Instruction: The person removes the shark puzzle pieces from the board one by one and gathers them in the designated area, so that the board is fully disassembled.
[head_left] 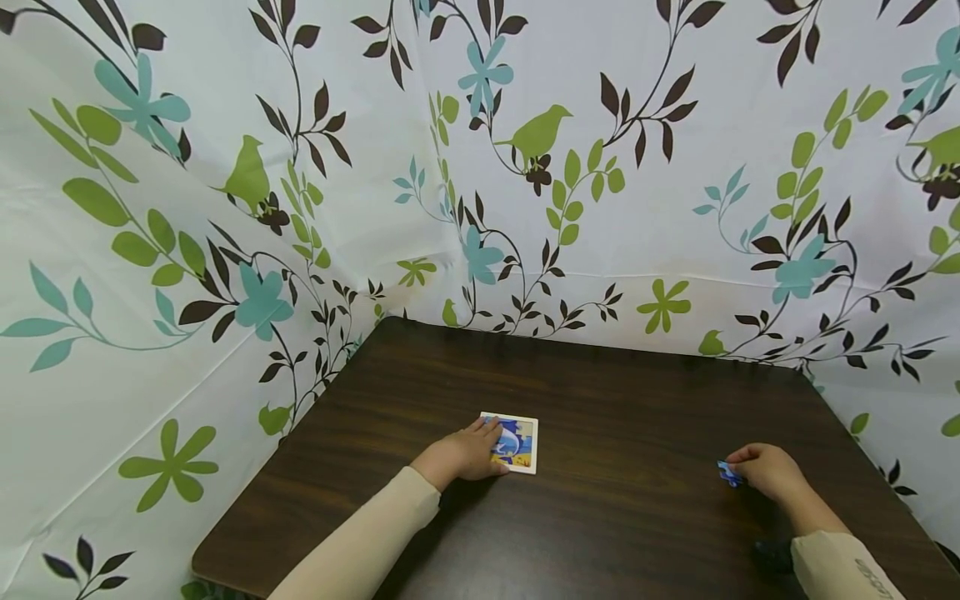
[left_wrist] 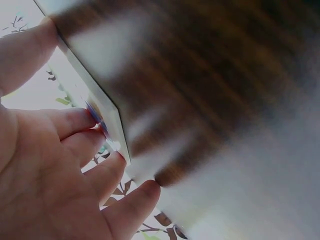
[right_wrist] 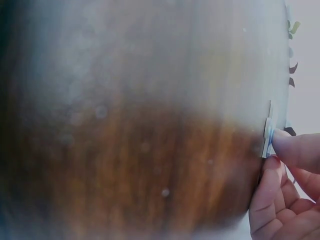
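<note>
A small square jigsaw puzzle (head_left: 524, 451) with a white frame lies on the dark wooden table, its picture blue and yellow with a pale dolphin-like shape. My left hand (head_left: 465, 452) rests over its left side, hiding that part. In the left wrist view the fingers (left_wrist: 102, 182) are spread and nearly straight, with the thumb (left_wrist: 30, 55) at one end of the white frame (left_wrist: 116, 125). Far to the right, my right hand (head_left: 772, 472) pinches blue puzzle pieces (head_left: 729, 473) between thumb and fingers. From the right wrist these pieces (right_wrist: 268, 136) show edge-on, low over the table.
The brown wood-grain table (head_left: 600, 533) extends around both hands. Behind it and along the left hangs a white cloth (head_left: 337, 208) printed with leaves, birds and flowers. A dark object (head_left: 772, 556) sits beside the right sleeve, partly hidden.
</note>
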